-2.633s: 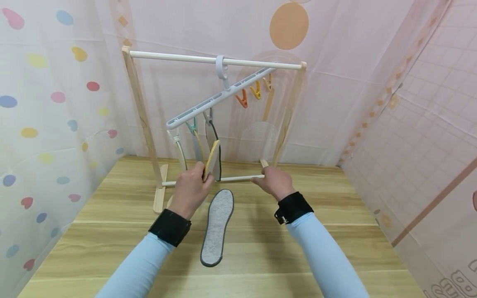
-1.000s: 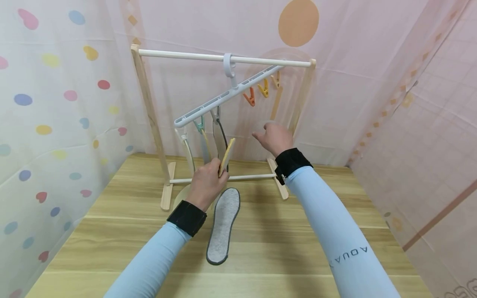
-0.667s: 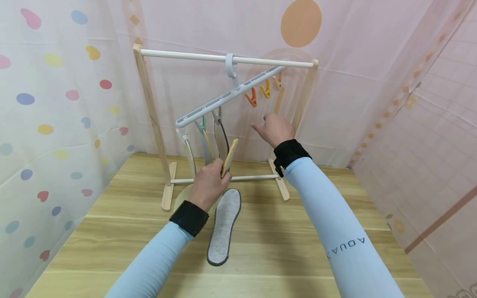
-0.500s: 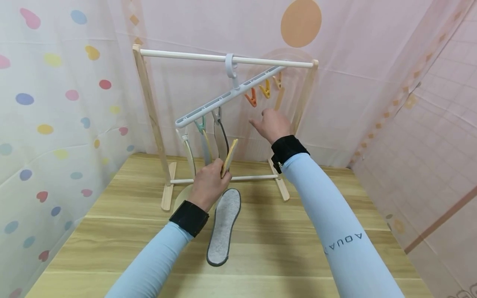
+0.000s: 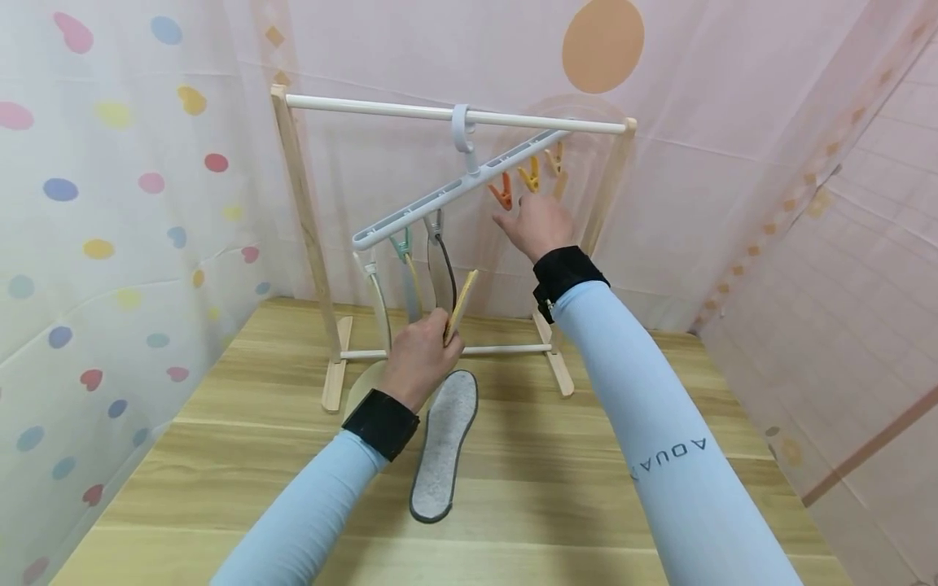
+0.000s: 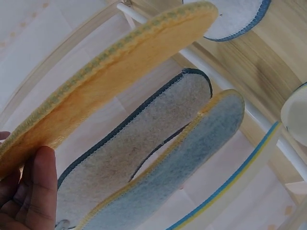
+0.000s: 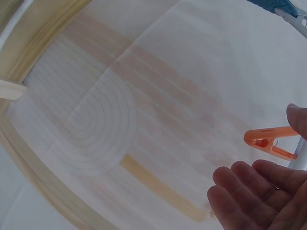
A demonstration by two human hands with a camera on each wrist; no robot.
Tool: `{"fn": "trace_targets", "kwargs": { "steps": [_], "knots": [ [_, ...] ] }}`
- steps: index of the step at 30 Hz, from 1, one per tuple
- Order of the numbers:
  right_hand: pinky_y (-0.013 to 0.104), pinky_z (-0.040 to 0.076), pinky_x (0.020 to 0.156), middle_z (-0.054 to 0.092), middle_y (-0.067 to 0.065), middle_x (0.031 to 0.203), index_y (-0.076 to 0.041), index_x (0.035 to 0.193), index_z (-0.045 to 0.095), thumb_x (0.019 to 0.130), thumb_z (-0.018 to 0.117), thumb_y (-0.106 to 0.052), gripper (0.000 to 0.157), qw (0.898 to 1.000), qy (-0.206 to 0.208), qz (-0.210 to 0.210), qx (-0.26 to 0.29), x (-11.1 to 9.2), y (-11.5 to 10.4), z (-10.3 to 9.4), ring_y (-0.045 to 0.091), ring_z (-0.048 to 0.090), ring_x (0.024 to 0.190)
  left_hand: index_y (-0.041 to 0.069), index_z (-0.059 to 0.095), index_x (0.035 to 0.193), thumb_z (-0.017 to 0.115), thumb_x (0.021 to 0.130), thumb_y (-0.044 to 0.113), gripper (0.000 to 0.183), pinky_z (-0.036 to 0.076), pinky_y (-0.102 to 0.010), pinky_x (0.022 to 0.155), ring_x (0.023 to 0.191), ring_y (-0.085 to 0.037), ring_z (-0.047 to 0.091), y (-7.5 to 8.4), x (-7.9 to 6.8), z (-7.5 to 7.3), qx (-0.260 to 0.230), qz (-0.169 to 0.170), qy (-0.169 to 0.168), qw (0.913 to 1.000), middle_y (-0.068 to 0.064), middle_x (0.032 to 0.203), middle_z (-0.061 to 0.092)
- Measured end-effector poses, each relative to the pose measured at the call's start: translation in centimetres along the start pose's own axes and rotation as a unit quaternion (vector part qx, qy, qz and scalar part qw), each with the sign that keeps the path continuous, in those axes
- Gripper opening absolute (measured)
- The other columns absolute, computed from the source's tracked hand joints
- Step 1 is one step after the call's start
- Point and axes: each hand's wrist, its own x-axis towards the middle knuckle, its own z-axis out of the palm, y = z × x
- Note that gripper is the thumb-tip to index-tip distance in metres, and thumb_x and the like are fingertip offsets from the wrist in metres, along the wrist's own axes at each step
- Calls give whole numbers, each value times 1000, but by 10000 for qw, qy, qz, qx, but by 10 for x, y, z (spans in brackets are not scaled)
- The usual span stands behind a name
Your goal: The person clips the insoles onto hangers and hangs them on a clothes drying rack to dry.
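My left hand [image 5: 419, 358] pinches a yellow insole [image 6: 120, 72] between thumb and fingers, tilted upright below the hanger. My right hand [image 5: 541, 228] is raised just under the clips, its thumb and fingers spread around the orange clip [image 7: 268, 139] without visibly gripping it. Beside that clip hang a yellow clip [image 5: 530, 174] and a beige clip [image 5: 554, 158] holding nothing. Three insoles hang from the left half of the grey-blue hanger [image 5: 410, 216]: a dark-edged one [image 6: 129, 129], a blue one with a yellow edge [image 6: 177, 163] and a pale one [image 5: 382, 309].
The hanger slants from the top bar [image 5: 352, 104] of a wooden rack. A grey insole [image 5: 443, 448] lies on the table [image 5: 557, 488], and a pale insole [image 5: 359, 384] is partly hidden behind the left hand. A patterned curtain [image 5: 381, 49] stands close behind.
My right hand has left the rack's lower bar and risen to the orange clip. My left hand still holds the yellow insole, shifted slightly right in view as the head view turned.
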Motion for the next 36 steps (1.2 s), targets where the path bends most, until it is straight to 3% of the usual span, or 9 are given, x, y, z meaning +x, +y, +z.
{"fn": "trace_targets", "kwargs": {
  "steps": [7, 21, 22, 25, 27, 29, 32, 36],
  "knots": [
    [30, 38, 53, 46, 5, 70, -6, 94, 63, 97, 56, -54, 48, 9998, -159, 139, 4, 6, -4, -3, 23, 52, 63, 6, 54, 83, 65, 90, 10, 14, 42, -32, 47, 52, -18, 50, 7, 8, 3, -93, -145, -107, 9998, -3, 62, 52],
    [31, 42, 56, 52, 8, 75, -6, 96, 63, 98, 56, -52, 47, 9998, 50, 54, -199, 13, -1, -4, 25, 54, 66, 5, 53, 82, 65, 90, 8, 14, 40, -31, 46, 50, -18, 49, 13, 17, 8, -188, -332, -121, 9992, -4, 61, 53],
    [32, 43, 57, 55, 10, 79, -6, 99, 64, 97, 56, -52, 47, 9996, 114, 10, -257, 14, -1, -4, 26, 54, 68, 5, 53, 83, 65, 90, 9, 14, 41, -30, 46, 50, -18, 50, 13, 16, 8, -171, -346, -132, 9992, -4, 61, 53],
    [34, 46, 60, 59, 16, 111, -7, 108, 67, 97, 57, -52, 48, 9990, 254, -81, -348, 15, -2, -4, 28, 55, 79, 5, 54, 83, 65, 90, 9, 14, 41, -30, 46, 51, -18, 50, 13, 16, 10, -157, -347, -108, 9992, -4, 61, 54],
    [34, 47, 60, 59, 17, 114, -6, 110, 66, 96, 57, -53, 50, 9991, 276, -60, -313, 15, -3, -3, 28, 55, 80, 5, 54, 83, 66, 90, 9, 14, 41, -30, 46, 51, -18, 50, 12, 16, 10, -154, -336, -78, 9993, -4, 61, 54],
    [33, 45, 60, 59, 15, 108, -5, 106, 65, 96, 58, -54, 50, 9995, 257, 1, -183, 16, -5, -3, 26, 55, 76, 5, 54, 83, 66, 90, 8, 14, 41, -30, 46, 51, -18, 50, 12, 16, 11, -140, -335, -53, 9993, -3, 61, 53],
    [32, 41, 56, 52, 8, 76, -6, 97, 61, 96, 57, -54, 48, 9996, 252, 89, -29, 17, -7, -1, 24, 53, 66, 5, 54, 83, 66, 89, 9, 14, 41, -31, 46, 51, -18, 50, 13, 16, 10, -115, -372, -63, 9992, -3, 61, 53],
    [31, 38, 54, 47, 4, 71, -8, 94, 58, 96, 57, -54, 46, 9995, 268, 167, 28, 21, -8, 2, 22, 51, 64, 5, 54, 84, 66, 90, 9, 13, 41, -31, 47, 52, -18, 51, 14, 16, 9, -112, -409, -85, 9991, -3, 61, 54]
  ]
}}
